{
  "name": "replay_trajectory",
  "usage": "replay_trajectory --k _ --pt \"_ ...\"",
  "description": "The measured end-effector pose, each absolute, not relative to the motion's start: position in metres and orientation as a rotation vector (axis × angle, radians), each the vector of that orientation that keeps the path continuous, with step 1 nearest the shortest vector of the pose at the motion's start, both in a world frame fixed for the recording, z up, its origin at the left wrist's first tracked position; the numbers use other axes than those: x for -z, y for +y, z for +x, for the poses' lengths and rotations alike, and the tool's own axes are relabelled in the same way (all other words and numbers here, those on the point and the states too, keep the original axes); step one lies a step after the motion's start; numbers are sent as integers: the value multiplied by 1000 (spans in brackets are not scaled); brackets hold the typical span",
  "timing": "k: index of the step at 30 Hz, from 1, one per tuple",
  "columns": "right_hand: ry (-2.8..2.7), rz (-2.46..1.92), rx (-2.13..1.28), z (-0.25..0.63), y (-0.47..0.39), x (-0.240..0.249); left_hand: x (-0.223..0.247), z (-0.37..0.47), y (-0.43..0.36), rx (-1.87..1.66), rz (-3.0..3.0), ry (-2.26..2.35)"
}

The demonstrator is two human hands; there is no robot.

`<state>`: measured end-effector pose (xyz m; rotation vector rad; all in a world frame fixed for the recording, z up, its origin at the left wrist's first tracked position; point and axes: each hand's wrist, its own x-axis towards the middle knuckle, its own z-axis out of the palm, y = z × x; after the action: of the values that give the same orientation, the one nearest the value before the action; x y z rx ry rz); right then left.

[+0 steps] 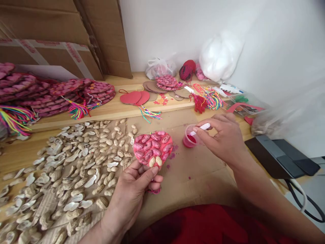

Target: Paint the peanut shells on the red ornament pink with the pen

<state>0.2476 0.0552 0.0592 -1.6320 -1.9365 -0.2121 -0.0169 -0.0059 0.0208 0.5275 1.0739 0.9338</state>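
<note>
My left hand (135, 184) holds a pink heart-shaped card (153, 148) by its lower tip; the card is covered with peanut shell halves, most painted pink, two near my thumb still plain. My right hand (221, 137) grips a white brush handle (203, 127) whose tip dips into a small clear cup of pink paint (189, 137) standing on the cardboard sheet (193, 169) just right of the heart.
Several loose peanut shells (71, 169) spread over the table at left. Stacks of finished pink hearts with rainbow tassels (50, 93) lie at the back left, more hearts, yarn and plastic bags (177, 76) at the back. Cardboard boxes (63, 34) lean against the wall. A dark device (281, 156) sits at right.
</note>
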Motion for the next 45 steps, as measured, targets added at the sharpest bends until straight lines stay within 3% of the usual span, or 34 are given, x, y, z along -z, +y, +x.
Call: replay_trajectory --k 11,30,35,39,45 --pt "-1963 -1642 171 244 53 -60 -16 -15 -4 -974 570 1084" --pt "-1862 -1483 422 259 32 -64 -17 -16 -4 -1036 604 1027" --pt "-1569 -1401 50 230 10 -80 -16 -16 -3 -1026 610 998" --pt "-1757 -1196 -287 204 1 -86 -17 -17 -4 -1020 609 1002" --pt "-1932 -1112 -419 191 5 -80 -19 -18 -6 -993 641 994"
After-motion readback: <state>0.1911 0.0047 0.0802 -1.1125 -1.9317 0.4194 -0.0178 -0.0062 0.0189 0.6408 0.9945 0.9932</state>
